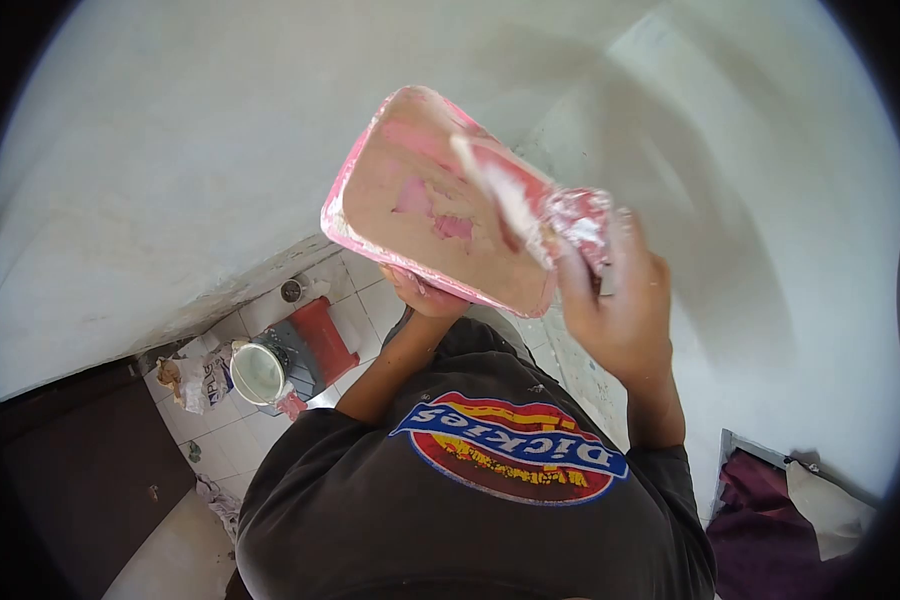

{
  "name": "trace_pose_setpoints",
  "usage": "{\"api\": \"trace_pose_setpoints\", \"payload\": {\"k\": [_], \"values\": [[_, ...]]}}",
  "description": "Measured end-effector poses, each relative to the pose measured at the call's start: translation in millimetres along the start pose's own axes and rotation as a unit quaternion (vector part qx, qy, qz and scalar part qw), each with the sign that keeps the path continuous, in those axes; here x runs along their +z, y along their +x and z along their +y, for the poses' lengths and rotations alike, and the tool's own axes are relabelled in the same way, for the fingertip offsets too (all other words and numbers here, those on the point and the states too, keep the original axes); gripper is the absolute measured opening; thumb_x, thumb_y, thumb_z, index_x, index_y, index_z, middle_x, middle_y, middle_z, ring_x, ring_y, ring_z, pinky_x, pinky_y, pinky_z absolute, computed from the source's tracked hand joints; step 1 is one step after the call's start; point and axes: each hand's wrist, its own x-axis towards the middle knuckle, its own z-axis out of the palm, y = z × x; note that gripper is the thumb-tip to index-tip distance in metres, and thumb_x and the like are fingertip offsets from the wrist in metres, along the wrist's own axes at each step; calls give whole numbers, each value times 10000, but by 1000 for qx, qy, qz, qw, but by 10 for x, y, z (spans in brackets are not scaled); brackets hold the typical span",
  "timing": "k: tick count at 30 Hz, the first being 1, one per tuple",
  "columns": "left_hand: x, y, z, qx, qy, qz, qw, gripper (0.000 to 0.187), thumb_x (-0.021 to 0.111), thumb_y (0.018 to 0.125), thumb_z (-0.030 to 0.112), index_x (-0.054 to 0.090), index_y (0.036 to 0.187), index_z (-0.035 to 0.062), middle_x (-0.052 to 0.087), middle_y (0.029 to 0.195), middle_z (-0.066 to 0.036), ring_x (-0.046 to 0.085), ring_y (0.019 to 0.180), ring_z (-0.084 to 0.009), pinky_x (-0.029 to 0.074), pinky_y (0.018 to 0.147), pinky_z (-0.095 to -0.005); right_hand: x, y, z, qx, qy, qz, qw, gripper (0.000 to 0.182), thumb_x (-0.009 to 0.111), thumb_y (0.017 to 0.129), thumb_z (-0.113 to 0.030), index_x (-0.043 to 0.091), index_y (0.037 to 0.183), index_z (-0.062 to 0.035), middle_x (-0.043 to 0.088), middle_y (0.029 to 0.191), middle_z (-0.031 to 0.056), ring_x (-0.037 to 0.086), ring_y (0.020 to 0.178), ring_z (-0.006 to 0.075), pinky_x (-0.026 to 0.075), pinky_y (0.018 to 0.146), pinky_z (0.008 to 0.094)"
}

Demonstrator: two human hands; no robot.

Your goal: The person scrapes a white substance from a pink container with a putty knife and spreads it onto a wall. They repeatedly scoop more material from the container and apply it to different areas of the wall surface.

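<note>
Pink tray, smeared w/ plaster, is held up tilted in front of the white wall. It is propped from below by the left hand, fingers curled at its lower edge. A plaster-caked scraper is laid across the tray's right end, its wrapped handle clenched in the right hand, fingers closed tight around it. Below, on the tiled floor by the wall's foot, a white bucket & a red box are seen, just beside each other.
</note>
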Motion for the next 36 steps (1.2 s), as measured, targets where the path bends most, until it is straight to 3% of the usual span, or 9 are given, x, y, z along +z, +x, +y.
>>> {"api": "trace_pose_setpoints", "payload": {"k": [3,5,8,15,21,25,27,32,36], "values": [[14,44,-23,5,-16,-15,1000,596,300,983,442,290,1397,13,409,1367,-179,474,1236,-301,434,993,-440,10,108,25,1,72,112,991,208,628,882,-69,550,1056,13,636,780,184,685,678,277,488,561,308],[19,27,-150,-11,-41,33,999,614,315,972,455,301,1401,16,433,1358,-171,481,1231,-296,434,993,-437,58,177,181,-6,84,121,989,206,622,905,-84,550,1068,16,650,805,129,669,696,185,475,602,267],[427,281,394,-89,-1,15,996,618,313,978,454,282,1419,22,431,1371,-160,491,1224,-288,431,998,-436,142,268,432,124,375,104,913,232,626,929,-108,549,1096,33,616,934,4,554,804,44,454,721,208],[341,505,560,-210,-107,22,972,586,313,993,470,349,1403,53,500,1325,-150,534,1182,-289,437,1006,-443,399,251,820,158,451,92,873,262,649,909,-90,561,1131,17,627,978,33,577,827,61,473,741,230],[213,619,612,-243,-190,14,951,586,375,975,500,431,1362,63,537,1274,-146,559,1143,-295,471,966,-450,212,535,1094,154,589,226,760,351,608,922,-50,496,1248,13,601,1141,74,589,1001,122,474,887,290],[73,632,569,-226,-159,-15,961,567,341,996,464,391,1380,50,532,1284,-157,570,1128,-301,490,942,-449,-181,1095,1199,60,483,316,815,293,547,973,-121,546,1232,17,631,1121,51,594,1000,118,465,883,294],[73,624,561,-216,-96,47,970,575,368,976,513,438,1343,76,549,1235,-131,584,1087,-285,516,893,-458,-398,1398,1260,9,270,337,902,253,518,983,-139,570,1152,43,647,1055,113,606,1001,160,462,864,289],[97,546,615,-188,-74,91,975,608,369,963,532,400,1394,106,511,1313,-124,546,1161,-315,480,942,-477,-270,2261,1312,-154,33,441,884,278,536,933,-102,585,1156,56,633,1047,229,591,1001,357,445,915,395],[95,498,608,-191,-89,141,967,628,385,945,556,395,1403,127,492,1338,-103,509,1205,-316,450,977,-489,683,2325,1185,-137,-98,414,895,458,574,774,-5,565,1230,31,611,1104,254,574,1033,403,432,962,454]]}}
